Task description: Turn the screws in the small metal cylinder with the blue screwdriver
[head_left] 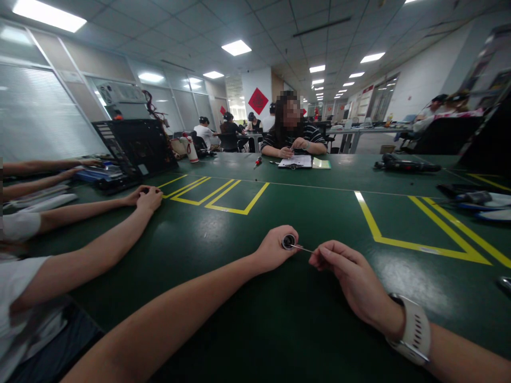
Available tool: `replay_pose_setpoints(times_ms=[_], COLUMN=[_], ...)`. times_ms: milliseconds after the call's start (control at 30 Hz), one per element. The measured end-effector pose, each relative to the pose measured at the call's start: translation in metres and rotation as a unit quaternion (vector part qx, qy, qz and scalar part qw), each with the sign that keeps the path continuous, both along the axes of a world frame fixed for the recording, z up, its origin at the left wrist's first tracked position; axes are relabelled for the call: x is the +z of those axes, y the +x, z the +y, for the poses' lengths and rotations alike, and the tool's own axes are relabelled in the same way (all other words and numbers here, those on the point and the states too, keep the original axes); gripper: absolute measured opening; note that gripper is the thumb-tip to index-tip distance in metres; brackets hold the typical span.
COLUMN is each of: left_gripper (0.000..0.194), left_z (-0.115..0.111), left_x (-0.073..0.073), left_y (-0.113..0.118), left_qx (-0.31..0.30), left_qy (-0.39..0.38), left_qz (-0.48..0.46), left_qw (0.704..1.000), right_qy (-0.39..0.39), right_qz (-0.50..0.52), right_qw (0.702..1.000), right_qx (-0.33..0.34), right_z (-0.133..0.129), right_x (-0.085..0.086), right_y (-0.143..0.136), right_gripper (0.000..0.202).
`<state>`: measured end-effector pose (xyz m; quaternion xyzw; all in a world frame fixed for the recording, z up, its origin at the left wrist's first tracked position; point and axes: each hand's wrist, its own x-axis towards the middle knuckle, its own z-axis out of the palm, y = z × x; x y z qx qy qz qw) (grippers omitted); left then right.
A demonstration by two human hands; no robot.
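Observation:
Near the middle of the green table [223, 239], my left hand [273, 249] is wrapped round a small dark cylindrical part [288, 242] with a pale rim, its round opening facing me. A thin metal rod [302, 248] runs from that opening to the fingertips of my right hand [351, 276]. My right fingers are pinched on the rod's outer end. What lies inside the opening is too dark to tell. A watch with a pale strap is on my right wrist.
Co-workers' arms [91, 255] reach in from the left. A person [293, 133] sits opposite, behind a clipboard [295, 162]. A black metal case [136, 149] stands at left; yellow tape [247, 205] marks the table. Tools [407, 164] lie at back right.

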<state>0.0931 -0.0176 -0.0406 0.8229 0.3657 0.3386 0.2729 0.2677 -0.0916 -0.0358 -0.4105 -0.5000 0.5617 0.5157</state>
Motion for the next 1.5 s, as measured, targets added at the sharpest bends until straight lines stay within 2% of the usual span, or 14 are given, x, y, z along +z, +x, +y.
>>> replay_pose_setpoints(times_ms=[267,767,1167,1500], left_gripper=[0.014,0.011,0.012,0.012], left_z=[-0.0004,-0.001,-0.0009,0.0007], left_x=[-0.0007,0.0021,-0.0009,-0.0038], left_y=[0.0007,0.0008,0.0014,0.0004], left_qx=[0.012,0.027,0.027,0.018], left_qy=[0.003,0.029,0.012,0.013], left_qz=[0.008,0.057,0.028,0.021], left_qw=[1.0,0.998,0.999,1.0], right_qy=[0.016,0.072,0.057,0.017], right_qz=[-0.028,-0.157,-0.138,-0.037], right_qw=[0.999,0.985,0.989,0.999], right_qx=[0.003,-0.005,0.024,-0.008], right_z=[-0.0014,-0.0044,-0.0058,-0.0011], right_x=[-0.0009,-0.0015,0.0011,-0.0026], right_y=[-0.0007,0.0002,0.001,0.0012], right_gripper=[0.02,0.025,0.023,0.019])
